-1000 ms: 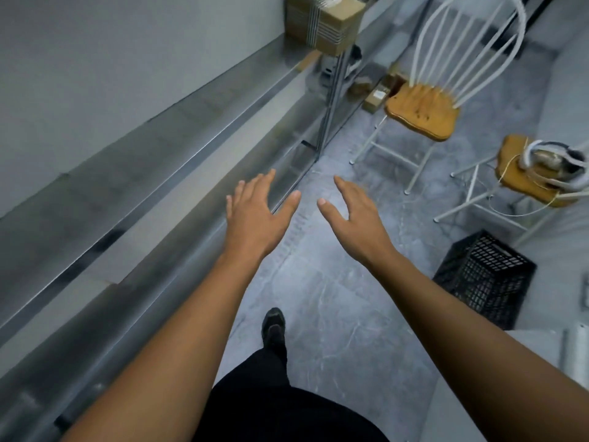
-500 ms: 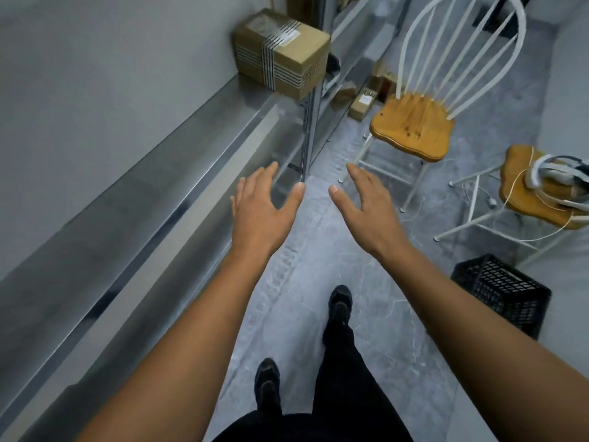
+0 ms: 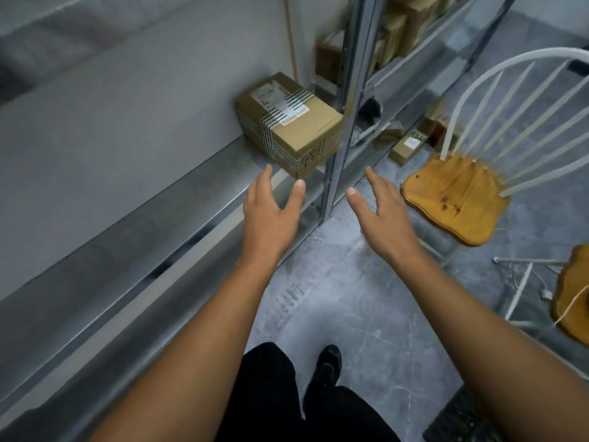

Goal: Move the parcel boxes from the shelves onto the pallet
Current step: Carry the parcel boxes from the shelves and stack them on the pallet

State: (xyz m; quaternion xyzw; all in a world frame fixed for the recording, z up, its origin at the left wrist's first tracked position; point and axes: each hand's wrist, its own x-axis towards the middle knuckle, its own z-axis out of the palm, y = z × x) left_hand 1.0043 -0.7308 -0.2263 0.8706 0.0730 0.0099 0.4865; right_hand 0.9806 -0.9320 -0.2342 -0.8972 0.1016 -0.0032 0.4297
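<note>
fingers point(image 3: 267, 178) of both hands spread, empty; parcel box point(image 3: 288, 122) just beyond, untouched.

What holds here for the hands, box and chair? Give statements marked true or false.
The left hand and right hand are both open, holding nothing. True.
The left hand grips the box. False: its fingers are straight, not round the box.
The box sits on the shelf. True.
The chair stands left of the shelf. False: it stands to the right.
</note>
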